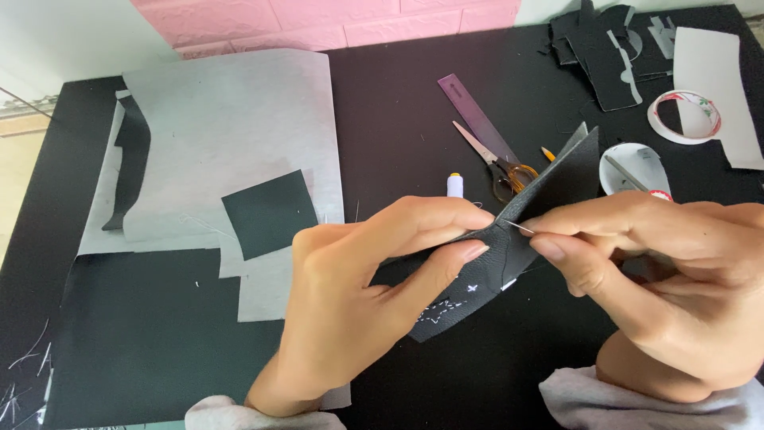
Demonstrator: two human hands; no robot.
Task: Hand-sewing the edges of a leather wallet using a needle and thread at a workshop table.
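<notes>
The left hand (358,295) is pinching a folded black leather piece (533,215) above the black table (143,334), while the right hand (660,263) is gripping a needle (521,228) at the fold's edge. Scissors (497,163), a ruler (477,118) and a thread spool (454,185) are lying just behind, grey sheets (231,119) well left

No packages, signs or screens in view — only a tape roll's (686,115) red-and-green printed core

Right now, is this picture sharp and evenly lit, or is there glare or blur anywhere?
Head view: soft, even daylight, weak shadows; left hand, right hand and black leather piece are sharp; needle shows thin; pale sheets look slightly washed out.
</notes>
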